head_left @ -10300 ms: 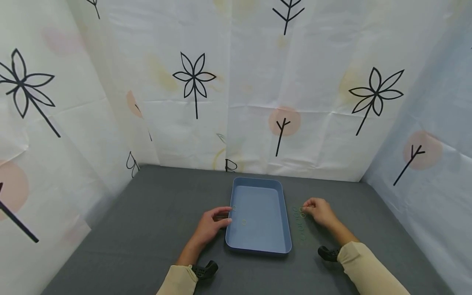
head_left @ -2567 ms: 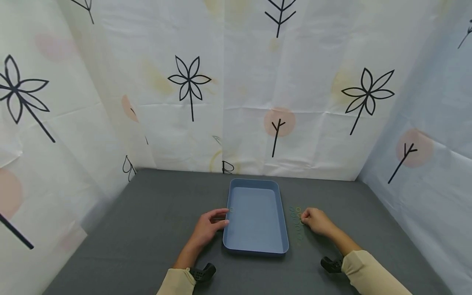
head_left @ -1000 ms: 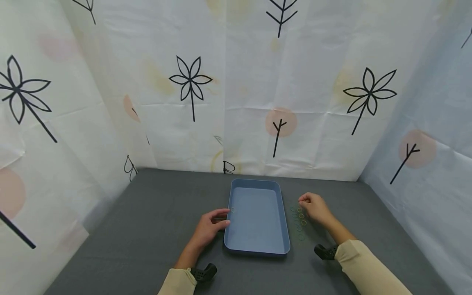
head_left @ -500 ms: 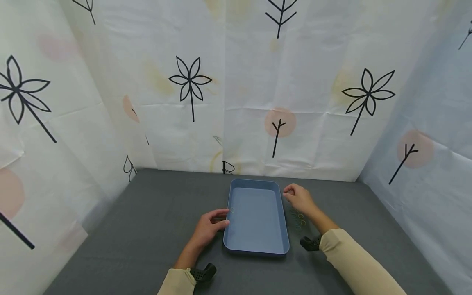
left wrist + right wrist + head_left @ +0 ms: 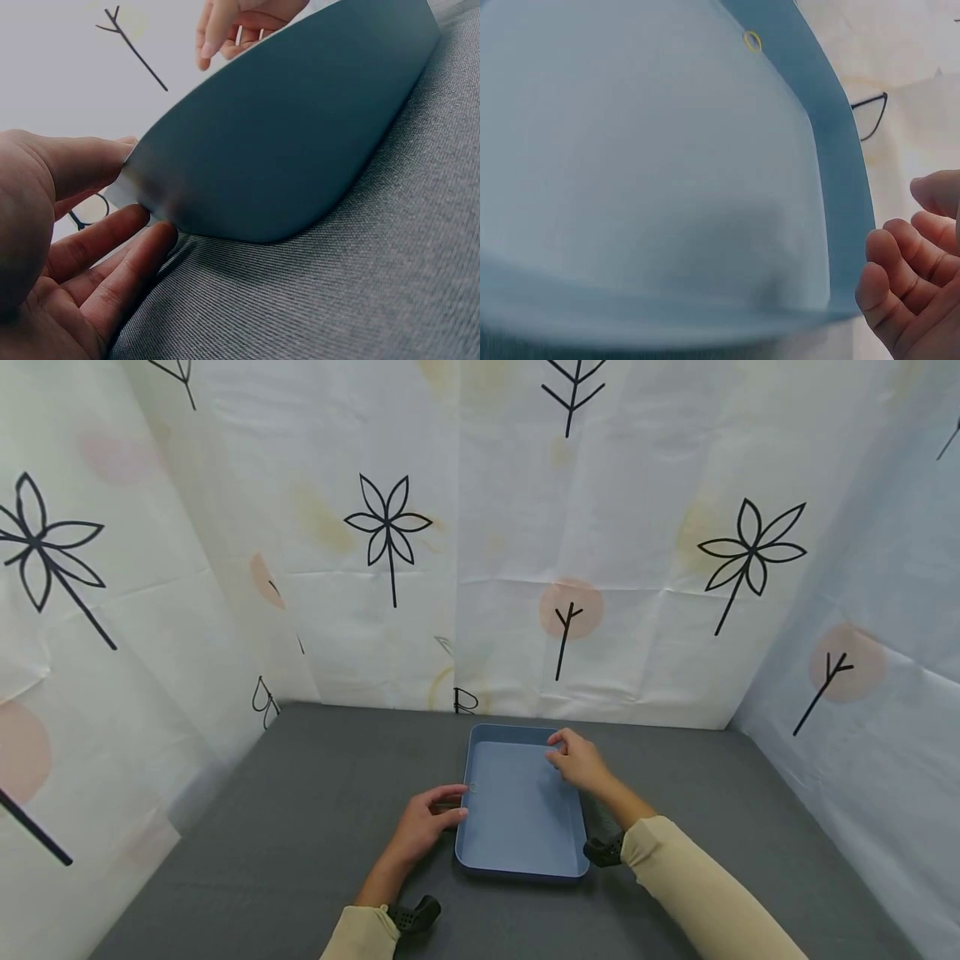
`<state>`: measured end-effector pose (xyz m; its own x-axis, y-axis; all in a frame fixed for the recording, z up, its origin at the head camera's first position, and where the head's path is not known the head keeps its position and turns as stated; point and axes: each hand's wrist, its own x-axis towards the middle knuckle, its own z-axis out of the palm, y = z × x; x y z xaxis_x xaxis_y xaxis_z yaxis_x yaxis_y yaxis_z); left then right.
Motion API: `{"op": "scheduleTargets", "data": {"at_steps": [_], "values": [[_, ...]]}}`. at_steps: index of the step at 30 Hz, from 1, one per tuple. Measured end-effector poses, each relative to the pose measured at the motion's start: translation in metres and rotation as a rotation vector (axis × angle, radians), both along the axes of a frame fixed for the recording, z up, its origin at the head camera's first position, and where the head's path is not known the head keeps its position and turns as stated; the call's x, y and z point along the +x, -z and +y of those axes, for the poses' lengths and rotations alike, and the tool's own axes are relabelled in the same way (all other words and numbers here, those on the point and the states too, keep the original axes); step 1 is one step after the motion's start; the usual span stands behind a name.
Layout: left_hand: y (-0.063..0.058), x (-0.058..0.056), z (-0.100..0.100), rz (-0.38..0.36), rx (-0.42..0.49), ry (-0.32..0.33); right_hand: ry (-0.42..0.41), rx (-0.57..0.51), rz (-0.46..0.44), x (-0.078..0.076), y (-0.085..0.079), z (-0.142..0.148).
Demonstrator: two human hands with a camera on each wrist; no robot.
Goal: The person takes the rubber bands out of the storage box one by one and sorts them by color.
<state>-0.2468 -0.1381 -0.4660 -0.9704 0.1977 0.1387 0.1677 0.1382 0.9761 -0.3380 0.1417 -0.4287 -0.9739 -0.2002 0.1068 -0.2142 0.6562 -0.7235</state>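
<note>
My left hand [image 5: 429, 818] is at the left side of a blue rectangular tray [image 5: 525, 860]; thumb and fingertips touch its rim and outer wall in the left wrist view. My right hand [image 5: 581, 766] hovers over the tray's far right corner with fingers loosely bent. In the right wrist view its thumb stands apart from the fingers [image 5: 900, 255], and nothing shows between them. One thin yellow loop [image 5: 752, 41], like a small rubber band, lies inside the tray by its left wall. Rows of similar loops on the table are mostly hidden by the right forearm.
A grey cloth [image 5: 322, 760] covers the table under the tray. White patterned sheets [image 5: 645, 527] hang behind and on both sides. A black wrist camera [image 5: 416, 914] sits on the left wrist, another black camera [image 5: 604, 850] on the right.
My right hand has moved left from the loop rows to above the tray. A yellow loop seen mid-tray earliest is gone; a third yellow one later showed in the rows. Left hand stays put.
</note>
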Motion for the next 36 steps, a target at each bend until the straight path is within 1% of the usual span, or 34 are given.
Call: {"op": "scheduleTargets", "data": {"at_steps": [4, 6, 14, 20, 24, 31, 34, 36], "values": [[-0.001, 0.001, 0.000, -0.003, -0.002, -0.001, -0.033, -0.001, -0.034, -0.002, 0.003, -0.010], [-0.001, 0.001, 0.000, -0.005, -0.010, -0.001, -0.064, 0.005, -0.047, -0.002, 0.005, -0.015], [-0.001, -0.001, 0.001, -0.015, -0.006, -0.009, -0.173, 0.016, -0.053, -0.002, 0.012, -0.035], [-0.002, -0.001, 0.001, -0.020, -0.009, -0.010, -0.225, 0.024, -0.064, -0.006, 0.019, -0.051], [-0.002, -0.001, 0.000, -0.022, -0.010, -0.012, -0.244, 0.019, -0.071, -0.008, 0.022, -0.063], [-0.005, 0.001, 0.001, -0.022, -0.015, -0.011, -0.236, -0.039, -0.100, -0.007, 0.027, -0.080], [0.000, -0.002, 0.001, -0.021, -0.008, -0.012, -0.253, -0.046, -0.111, -0.007, 0.028, -0.085], [0.007, -0.006, 0.000, -0.020, 0.004, -0.015, -0.268, -0.045, -0.119, -0.008, 0.028, -0.088]]}}
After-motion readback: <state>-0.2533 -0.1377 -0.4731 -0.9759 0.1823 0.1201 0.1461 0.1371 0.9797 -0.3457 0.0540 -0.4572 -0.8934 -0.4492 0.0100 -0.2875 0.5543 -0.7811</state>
